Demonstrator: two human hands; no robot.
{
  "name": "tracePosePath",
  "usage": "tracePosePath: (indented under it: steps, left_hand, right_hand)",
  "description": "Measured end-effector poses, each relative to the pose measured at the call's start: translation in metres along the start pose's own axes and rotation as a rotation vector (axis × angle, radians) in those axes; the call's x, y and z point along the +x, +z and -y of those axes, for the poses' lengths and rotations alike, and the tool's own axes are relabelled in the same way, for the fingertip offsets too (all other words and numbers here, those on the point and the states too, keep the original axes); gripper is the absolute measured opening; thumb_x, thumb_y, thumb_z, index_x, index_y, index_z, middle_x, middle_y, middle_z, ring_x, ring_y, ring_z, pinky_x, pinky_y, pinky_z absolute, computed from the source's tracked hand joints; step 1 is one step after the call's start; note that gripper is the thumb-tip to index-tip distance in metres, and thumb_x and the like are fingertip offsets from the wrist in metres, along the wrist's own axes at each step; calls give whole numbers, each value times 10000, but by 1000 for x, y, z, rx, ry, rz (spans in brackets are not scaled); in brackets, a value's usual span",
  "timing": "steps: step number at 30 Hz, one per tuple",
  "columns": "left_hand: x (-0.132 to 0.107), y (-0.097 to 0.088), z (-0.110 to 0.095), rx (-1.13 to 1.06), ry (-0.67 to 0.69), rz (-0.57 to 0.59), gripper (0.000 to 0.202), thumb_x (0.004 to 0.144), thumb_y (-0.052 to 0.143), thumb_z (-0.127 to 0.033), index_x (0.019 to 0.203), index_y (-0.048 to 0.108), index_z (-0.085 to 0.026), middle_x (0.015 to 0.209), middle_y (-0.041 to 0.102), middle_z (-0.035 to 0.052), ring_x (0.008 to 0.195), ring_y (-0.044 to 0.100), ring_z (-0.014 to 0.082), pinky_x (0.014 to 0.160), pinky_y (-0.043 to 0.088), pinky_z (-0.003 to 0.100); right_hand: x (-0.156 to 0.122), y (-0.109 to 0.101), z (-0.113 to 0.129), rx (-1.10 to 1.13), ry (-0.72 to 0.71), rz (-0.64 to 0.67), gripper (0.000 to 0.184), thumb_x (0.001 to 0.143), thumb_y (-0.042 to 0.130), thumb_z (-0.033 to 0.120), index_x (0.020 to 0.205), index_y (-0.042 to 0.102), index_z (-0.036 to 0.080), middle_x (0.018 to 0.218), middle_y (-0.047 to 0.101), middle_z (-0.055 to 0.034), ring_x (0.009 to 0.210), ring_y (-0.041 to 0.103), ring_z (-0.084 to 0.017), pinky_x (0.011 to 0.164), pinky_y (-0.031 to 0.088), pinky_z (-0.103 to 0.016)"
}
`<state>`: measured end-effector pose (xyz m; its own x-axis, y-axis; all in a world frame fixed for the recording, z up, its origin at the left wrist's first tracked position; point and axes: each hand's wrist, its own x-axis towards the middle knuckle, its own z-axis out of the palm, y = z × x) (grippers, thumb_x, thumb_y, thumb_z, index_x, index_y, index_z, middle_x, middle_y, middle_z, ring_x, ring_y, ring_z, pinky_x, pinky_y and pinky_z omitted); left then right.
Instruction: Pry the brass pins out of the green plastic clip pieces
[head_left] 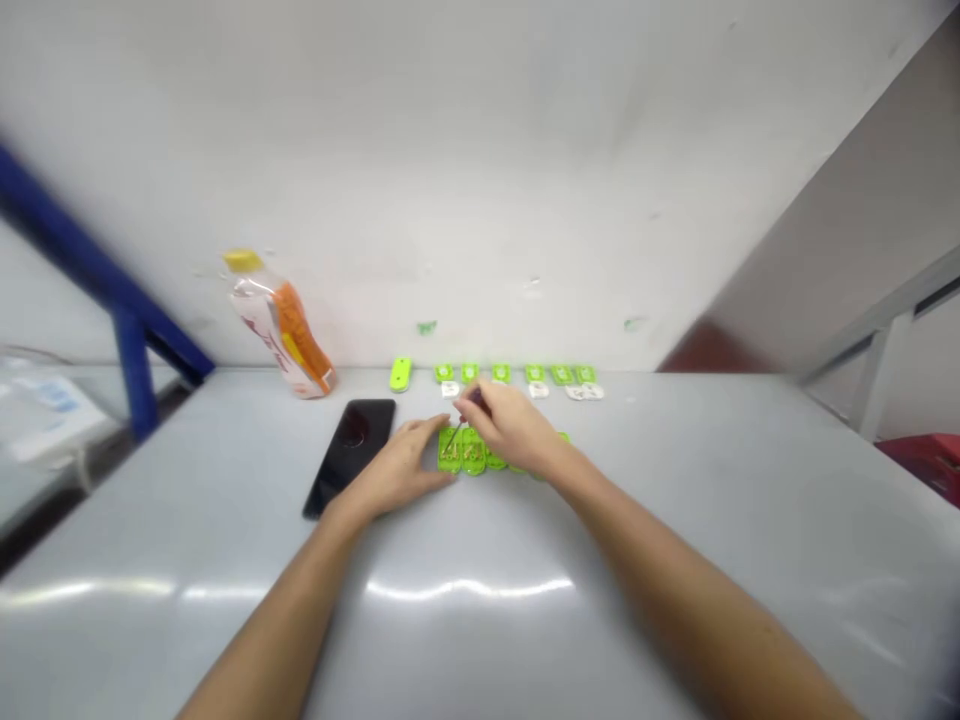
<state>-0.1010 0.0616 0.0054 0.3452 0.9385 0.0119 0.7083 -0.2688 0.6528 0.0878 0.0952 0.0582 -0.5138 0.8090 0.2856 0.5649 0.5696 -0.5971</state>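
My right hand [506,420] is closed round the dark handle of a small screwdriver [455,434]. Its thin shaft slants down to the left, with the tip at the leftmost open green plastic case [448,462] in a row. Brassy metal parts show inside this case and the neighbouring case [473,462]. My left hand [405,465] rests on the table, thumb and index finger spread around the left end of the row; whether they press on the case is too blurred to tell. My right hand and wrist partly hide the cases further right.
Along the wall lie several green shell pieces [501,373] with white round-ended pieces [538,390], and a closed-looking green case [401,374]. A black phone [349,455] lies left of my left hand. Behind it a drink bottle [281,330] leans. Blue frame bars [135,370] bound the table's left.
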Motion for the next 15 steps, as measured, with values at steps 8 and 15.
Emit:
tracePosePath:
  steps: [8, 15]
  left_hand:
    - [-1, 1, -3, -7, 12, -23, 462, 743, 626, -351, 1177, 515, -238, 1219, 544, 72, 1147, 496, 271, 971, 401, 395]
    - [-2, 0, -7, -2, 0, -21, 522, 726, 630, -359, 1217, 499, -242, 1163, 565, 77, 1096, 523, 284, 936, 419, 419]
  right_hand:
    - [0, -8, 31, -308, -40, 183, 181, 865, 430, 217, 1021, 512, 173, 829, 658, -47, 711, 576, -165, 624, 382, -267]
    - [7, -7, 36, -531, 38, 164, 344, 947, 316, 424, 939, 550, 173, 762, 661, -62, 694, 602, -199, 591, 376, -284]
